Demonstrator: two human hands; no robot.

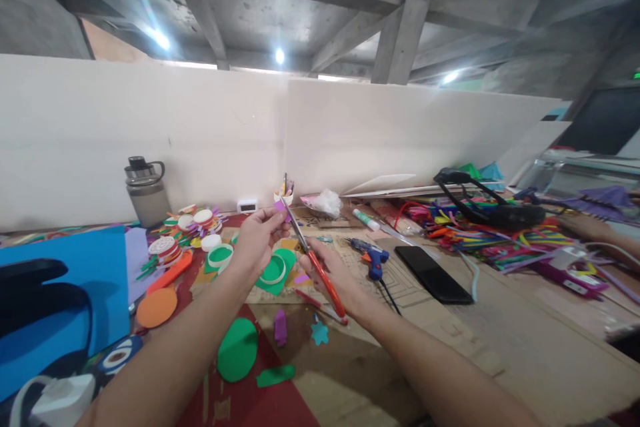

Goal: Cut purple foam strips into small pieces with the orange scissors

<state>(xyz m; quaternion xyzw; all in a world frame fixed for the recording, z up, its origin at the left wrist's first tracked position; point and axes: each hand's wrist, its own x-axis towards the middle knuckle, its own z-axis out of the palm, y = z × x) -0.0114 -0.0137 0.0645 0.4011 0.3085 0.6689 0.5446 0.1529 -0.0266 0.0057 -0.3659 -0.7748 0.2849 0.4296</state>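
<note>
Between the fingertips of my left hand point(260, 237) is a small purple piece of craft foam or paper point(281, 210). My right hand point(333, 273) grips a pair of scissors point(320, 268) with red-orange handles, their blades pointing up and away at the purple piece. Whether the blades are closed on it I cannot tell. Below my hands lie a green sheet with a white ring point(273, 269), a red pencil point(323, 307), a purple scrap point(281, 327), a light blue flower-shaped cutout point(319, 331), a green disc point(237, 349) and a green strip point(275, 375).
A blue glue gun point(375, 260) and a black phone point(434, 273) lie to the right. Beyond them are colourful pipe cleaners point(480, 240) and black headgear point(493, 210). A bottle point(146, 193) and blue sheets point(65, 280) stand left. Another person's arm point(605, 240) reaches in at far right.
</note>
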